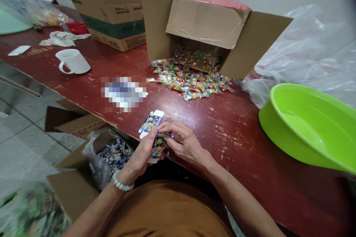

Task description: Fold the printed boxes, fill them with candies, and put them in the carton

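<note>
You hold the small printed box (158, 149) at the near edge of the table (236, 177), in front of your body. Your left hand (141, 152) has its thumb laid along the box's upper left side, presumably to steady it. Your right hand (185, 140) pinches a narrow dark strip (164, 133) between thumb and forefinger at the box's upper end; one hand appears to brace while the other does the fine work. A second printed box (150, 122) lies on the table just beyond your left thumb, white flaps showing, apparently within easy reach.

Wrapped sweets (194, 83) spill from the large open carton (208, 26) towards the middle of the table; the carton seems tipped with its mouth towards you for access. The green basin (294, 144) stands near the table's right end, well apart from your hands. Below the near edge, to your left, a plastic bag (104, 166) of dark printed packets (115, 153) sits in a cardboard box (72, 189), probably for a short reach.

Your remaining left fingers are hidden by the hand and box, so their grip cannot be confirmed. Whether the strip is a flap or a separate packet cannot be told. A pixelated patch masks an item beyond the second box. The basin is cut off at the frame's right side.
</note>
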A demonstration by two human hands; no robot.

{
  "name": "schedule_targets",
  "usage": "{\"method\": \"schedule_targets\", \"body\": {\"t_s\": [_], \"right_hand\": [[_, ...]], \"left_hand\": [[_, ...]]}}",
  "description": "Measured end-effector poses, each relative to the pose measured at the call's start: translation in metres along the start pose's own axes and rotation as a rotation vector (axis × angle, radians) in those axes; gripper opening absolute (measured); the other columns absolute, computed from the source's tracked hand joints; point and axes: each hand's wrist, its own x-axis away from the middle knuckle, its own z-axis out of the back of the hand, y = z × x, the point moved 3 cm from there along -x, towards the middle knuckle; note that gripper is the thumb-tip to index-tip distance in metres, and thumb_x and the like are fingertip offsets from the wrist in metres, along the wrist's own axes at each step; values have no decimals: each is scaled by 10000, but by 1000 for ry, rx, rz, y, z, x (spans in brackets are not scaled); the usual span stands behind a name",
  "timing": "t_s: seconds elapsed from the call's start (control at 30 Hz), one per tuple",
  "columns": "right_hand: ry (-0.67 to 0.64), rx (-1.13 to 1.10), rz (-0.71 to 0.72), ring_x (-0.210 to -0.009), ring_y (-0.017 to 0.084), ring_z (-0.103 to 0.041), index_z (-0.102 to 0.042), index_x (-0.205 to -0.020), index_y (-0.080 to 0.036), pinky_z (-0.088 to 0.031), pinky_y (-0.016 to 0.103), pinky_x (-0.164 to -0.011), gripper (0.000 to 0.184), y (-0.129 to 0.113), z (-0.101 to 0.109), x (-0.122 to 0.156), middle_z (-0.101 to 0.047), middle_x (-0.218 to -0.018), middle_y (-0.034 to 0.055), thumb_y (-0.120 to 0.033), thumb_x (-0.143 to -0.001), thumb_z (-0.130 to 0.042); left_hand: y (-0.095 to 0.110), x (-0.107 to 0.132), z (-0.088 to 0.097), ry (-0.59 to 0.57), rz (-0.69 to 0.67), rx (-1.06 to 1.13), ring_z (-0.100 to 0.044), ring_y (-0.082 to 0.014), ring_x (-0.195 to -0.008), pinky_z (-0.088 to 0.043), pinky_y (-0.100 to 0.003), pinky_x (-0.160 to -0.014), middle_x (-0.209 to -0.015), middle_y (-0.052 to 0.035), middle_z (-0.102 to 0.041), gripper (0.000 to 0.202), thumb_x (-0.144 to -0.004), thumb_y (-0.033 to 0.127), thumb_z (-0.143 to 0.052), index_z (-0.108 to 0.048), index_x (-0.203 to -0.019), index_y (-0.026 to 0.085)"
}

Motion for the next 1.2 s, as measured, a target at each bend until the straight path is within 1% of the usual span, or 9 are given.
{"method": "schedule_targets", "body": {"t_s": [0.13, 0.23, 0.33, 0.5, 0.6, 0.73, 0.9, 1.03, 1.2], "right_hand": [[-136, -37, 20, -1058, 200, -664, -720, -1008, -254, -496, 376, -969, 168, 13, -2, -2, -735, -1101, 60, -194, -933, -582], [-68, 82, -167, -938, 174, -689, -734, -1035, -248, -538, 320, -861, 198, 45, 24, -23, -743, -1021, 32, -281, -975, -549], [173, 541, -384, -1098, 219, -641, -691, -1209, -213, -494, 371, -963, 296, 84, 71, -55, -697, -1211, 96, -249, -991, -494], [120, 719, -466, -1237, 294, -560, -690, -1219, -161, -395, 430, -1070, 300, 126, 105, -85, -632, -1328, 162, -254, -958, -575], [26, 780, -486, -1192, 281, -582, -713, -1167, -209, -436, 391, -1003, 273, 130, 104, -79, -660, -1275, 115, -334, -943, -619], [-88, 843, -523, -1066, 271, -628, -708, -1155, -233, -479, 338, -829, 366, 122, 104, -65, -660, -1197, 96, -447, -859, -721], [-192, 927, -481, -1054, 269, -596, -727, -950, -241, -440, 312, -730, 256, 104, 107, -55, -626, -1244, 83, -461, -824, -762], [-203, 1013, -360, -1040, 311, -553, -671, -859, -208, -396, 354, -772, 218, 90, 97, -45, -691, -1014, 105, -394, -820, -777], [106, 357, -372, -707, 186, -537, -583, -825, -207, -382, 290, -660, 244, 66, 61, -22, -615, -755, 17, -424, -873, -683]], "left_hand": [[-5, 12, 1, -3, 92, 56, -625, -161, -563, -517, -251, -489, -810, -23, -704, 715, -825, 667, -637, -514, -1425, 298], [-18, 27, 6, 3, 123, 112, -681, -183, -661, -549, -273, -597, -837, -21, -711, 764, -831, 616, -671, -400, -1484, 327], [-36, 42, 16, 1, 201, 147, -699, -195, -797, -551, -291, -720, -946, -53, -735, 628, -797, 516, -762, -539, -1331, 272], [-45, 53, 66, 81, 300, 77, -671, -187, -782, -539, -309, -764, -879, -35, -732, 386, -687, 383, -870, -641, -938, 198], [-36, 54, 102, -45, 270, -198, -620, -167, -698, -480, -243, -655, -733, 6, -676, 359, -638, 402, -879, -648, -817, 192], [-27, 57, 124, -286, 360, -545, -640, -234, -843, -482, -269, -735, -886, -17, -725, 438, -595, 391, -865, -744, -988, 241], [-13, 52, 104, -236, 391, -506, -646, -244, -853, -500, -287, -736, -940, -25, -724, 439, -642, 376, -822, -725, -1050, 247], [-4, 40, 67, -232, 211, -235, -666, -167, -719, -482, -258, -676, -943, -35, -690, 350, -817, 349, -692, -600, -1129, 220], [1, 26, 34, -164, 52, -145, -603, -120, -554, -459, -239, -545, -868, -1, -642, 396, -822, 258, -620, -504, -1199, 230]]}}
